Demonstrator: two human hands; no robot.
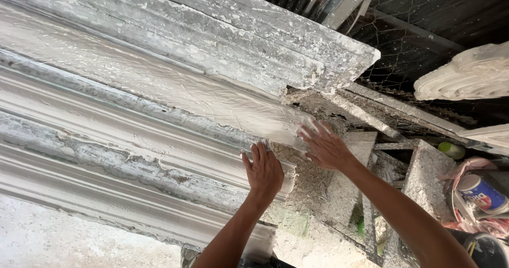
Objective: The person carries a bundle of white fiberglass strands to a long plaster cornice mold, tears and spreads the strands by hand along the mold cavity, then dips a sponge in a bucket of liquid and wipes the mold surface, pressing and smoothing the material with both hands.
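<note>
A long white plaster cornice mould [132,119] runs from the left edge to the middle of the head view, its channel filled with wet plaster [212,101]. My left hand [263,170] lies flat with fingers up against the end of the mould's lower ridge. My right hand [324,146] is spread open, fingers apart, touching the end of the wet plaster where thin fibres stick out. Neither hand holds anything.
A plaster-crusted board [275,32] lies along the mould's far side. Rough concrete blocks [424,178] stand at the right, with a cast white moulding [466,74], a small tin [480,191], a green round thing [450,150] and wire mesh [403,56] behind.
</note>
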